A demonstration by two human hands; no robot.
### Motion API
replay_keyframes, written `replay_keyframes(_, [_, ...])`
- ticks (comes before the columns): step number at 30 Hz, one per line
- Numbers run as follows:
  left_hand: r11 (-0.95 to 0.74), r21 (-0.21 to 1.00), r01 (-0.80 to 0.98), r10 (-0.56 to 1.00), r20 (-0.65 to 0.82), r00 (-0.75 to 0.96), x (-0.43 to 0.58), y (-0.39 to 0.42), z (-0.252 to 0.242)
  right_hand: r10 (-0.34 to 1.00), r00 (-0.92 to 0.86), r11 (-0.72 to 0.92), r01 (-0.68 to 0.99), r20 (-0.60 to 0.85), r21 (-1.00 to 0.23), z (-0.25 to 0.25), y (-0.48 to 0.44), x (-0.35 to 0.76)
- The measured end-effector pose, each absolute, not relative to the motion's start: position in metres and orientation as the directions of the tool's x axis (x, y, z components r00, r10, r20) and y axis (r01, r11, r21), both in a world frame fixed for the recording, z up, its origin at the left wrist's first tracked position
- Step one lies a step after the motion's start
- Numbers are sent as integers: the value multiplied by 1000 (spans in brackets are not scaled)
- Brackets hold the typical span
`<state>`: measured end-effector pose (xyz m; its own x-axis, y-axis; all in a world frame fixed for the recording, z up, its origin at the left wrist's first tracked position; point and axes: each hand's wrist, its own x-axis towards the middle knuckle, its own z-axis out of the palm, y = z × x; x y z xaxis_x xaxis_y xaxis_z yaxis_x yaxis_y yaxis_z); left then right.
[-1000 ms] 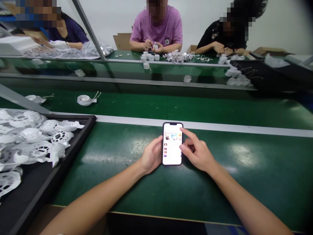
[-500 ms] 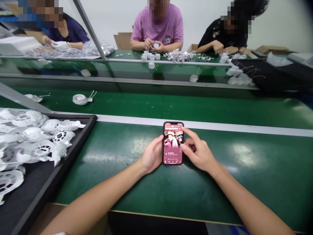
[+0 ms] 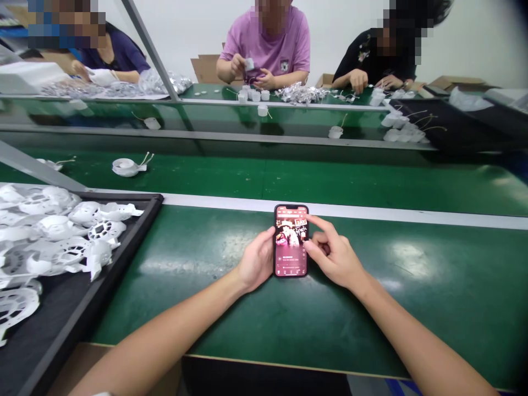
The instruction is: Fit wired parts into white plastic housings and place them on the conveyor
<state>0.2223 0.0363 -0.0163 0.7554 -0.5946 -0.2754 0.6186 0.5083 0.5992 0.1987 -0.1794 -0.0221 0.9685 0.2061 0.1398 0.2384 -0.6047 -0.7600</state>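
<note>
A smartphone [image 3: 291, 254] in a dark case is propped up over the green workbench [image 3: 231, 324], its lit screen showing a picture above a pinkish lower half. My left hand [image 3: 258, 261] is closed around the phone's left side, thumb along the edge and the other fingers partly hidden behind it. On the other side, my right hand [image 3: 335, 254] has its index fingertip at the phone's upper right corner and its thumb on the right edge. The remaining fingers of that hand are curled in.
On the left lies a black tray [image 3: 154, 204] heaped with white plastic parts [image 3: 61, 226]. Beyond the bench, a green conveyor belt [image 3: 206, 173] carries a white ring part [image 3: 128, 166] with wires. Three co-workers sit opposite, handling small parts behind a metal frame [image 3: 150, 49].
White parts on the near belt have shifted left; those on the farther strip shifted right. The co-worker in pink has moved their hands apart, raising a white piece. My hands stay nearly still.
</note>
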Motion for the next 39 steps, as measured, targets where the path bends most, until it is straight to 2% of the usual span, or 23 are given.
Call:
replay_keyframes(10, [507, 611, 608, -588, -270, 763, 224, 36, -12, 213, 975, -543, 175, 67, -821, -22, -179, 197])
replay_keyframes(28, [558, 602, 570, -583, -204, 786, 228, 38, -9, 387, 921, -504, 250, 44, -827, -22, -178, 196])
replay_keyframes(39, [492, 647, 582, -626, -202, 753, 223, 35, -15, 227, 970, -437, 19, -90, -899, -20, -172, 198])
